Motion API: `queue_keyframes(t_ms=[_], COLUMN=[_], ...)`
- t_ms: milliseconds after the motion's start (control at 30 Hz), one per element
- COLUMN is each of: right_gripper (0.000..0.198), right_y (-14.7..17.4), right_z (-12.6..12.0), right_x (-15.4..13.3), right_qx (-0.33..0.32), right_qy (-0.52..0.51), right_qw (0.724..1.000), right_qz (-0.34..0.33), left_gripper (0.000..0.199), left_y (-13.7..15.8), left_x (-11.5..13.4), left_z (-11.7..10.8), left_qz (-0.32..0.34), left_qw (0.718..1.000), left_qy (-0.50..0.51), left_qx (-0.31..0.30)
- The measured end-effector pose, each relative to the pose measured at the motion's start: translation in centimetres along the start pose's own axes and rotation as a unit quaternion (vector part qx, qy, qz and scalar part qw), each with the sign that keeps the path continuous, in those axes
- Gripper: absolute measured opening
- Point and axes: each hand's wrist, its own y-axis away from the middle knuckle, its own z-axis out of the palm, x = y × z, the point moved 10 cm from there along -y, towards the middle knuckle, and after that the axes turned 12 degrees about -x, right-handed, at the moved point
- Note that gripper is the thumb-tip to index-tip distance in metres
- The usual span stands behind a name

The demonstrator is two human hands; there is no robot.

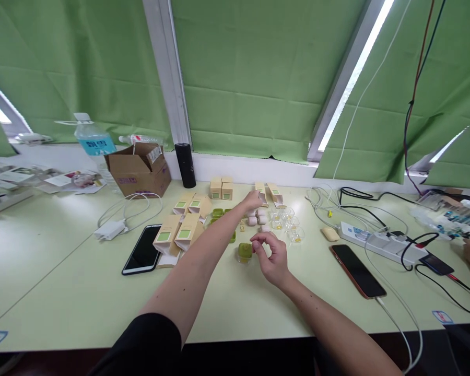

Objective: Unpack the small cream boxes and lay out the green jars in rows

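- Green-lidded cup (245, 252), in the head view: it sits upright on the table (250, 313), just left of the right hand (273, 257).
- Right hand: thumb and forefinger curl close together at the cup's right edge; I cannot tell whether they pinch it. A light hold at the lid's side would probably steady it best without tilting it.
- Left hand (253, 200): stretched beyond the cup, at the upright kraft cartons (274, 194); its fingertips are hidden, so I cannot tell whether they grip. A light pinch would suit thin card.
- Beyond the cup, pale pink blocks (253, 221) sit close together, with clear cups (296, 234) to their right; the left wrist should lift over the blocks rather than sweep across them.
- Left of the cup, the left forearm shuts off the way to the larger kraft boxes (167, 230).
- Nearer than the cup, bare tabletop runs to the front edge; well right of it lies a phone (357, 270).
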Motion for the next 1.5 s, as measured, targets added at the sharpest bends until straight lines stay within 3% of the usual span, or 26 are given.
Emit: queue_keyframes(t_ms=[133, 300, 400, 500, 633, 767, 867, 1000, 1167, 1500], right_gripper=[0.017, 0.017, 0.015, 0.009, 0.008, 0.011, 0.008, 0.005, 0.009, 0.01], right_y=[-0.1, -0.3, -0.5, -0.9, -1.4, -1.5, -1.3, -1.0, -0.6, -0.2], right_z=[-0.1, -0.8, -1.3, -1.2, 0.3, 1.5, 1.8, 2.6, 3.2, 4.0], right_x=[-0.1, 1.1, 1.7, 2.0, 2.0, 2.0, 2.2, 2.8, 2.9, 2.7], right_qx=[0.001, 0.018, 0.034, 0.016, -0.071, -0.138, -0.148, -0.171, -0.177, -0.174], right_qy=[0.004, 0.0, 0.008, 0.031, 0.114, 0.173, 0.191, 0.193, 0.199, 0.182], right_qw=[1.0, 1.0, 0.999, 0.999, 0.99, 0.975, 0.969, 0.965, 0.963, 0.967], right_qz=[-0.005, 0.017, 0.029, 0.04, 0.045, 0.038, 0.041, 0.055, 0.046, 0.028], left_gripper=[0.039, 0.068, 0.063, 0.054, 0.05, 0.05, 0.051, 0.048, 0.061, 0.062], left_y=[0.2, 2.0, 4.4, 8.6, 16.8, 23.9, 26.7, 27.4, 26.7, 25.6], left_x=[0.5, 1.1, 1.9, 2.8, 3.9, 3.2, 1.9, 0.3, -0.2, -1.5], left_z=[0.2, -0.7, -1.9, -2.9, -3.6, -2.4, -0.9, 0.8, 2.5, 3.4], left_qz=[0.005, 0.014, 0.043, 0.08, 0.151, 0.179, 0.174, 0.145, 0.119, 0.102], left_qw=[1.0, 0.999, 0.997, 0.993, 0.983, 0.981, 0.983, 0.987, 0.992, 0.994], left_qy=[0.014, 0.044, 0.061, 0.07, 0.062, 0.018, -0.03, -0.05, -0.022, 0.015], left_qx=[-0.003, 0.006, 0.031, 0.048, 0.079, 0.067, 0.054, 0.055, 0.034, 0.031])
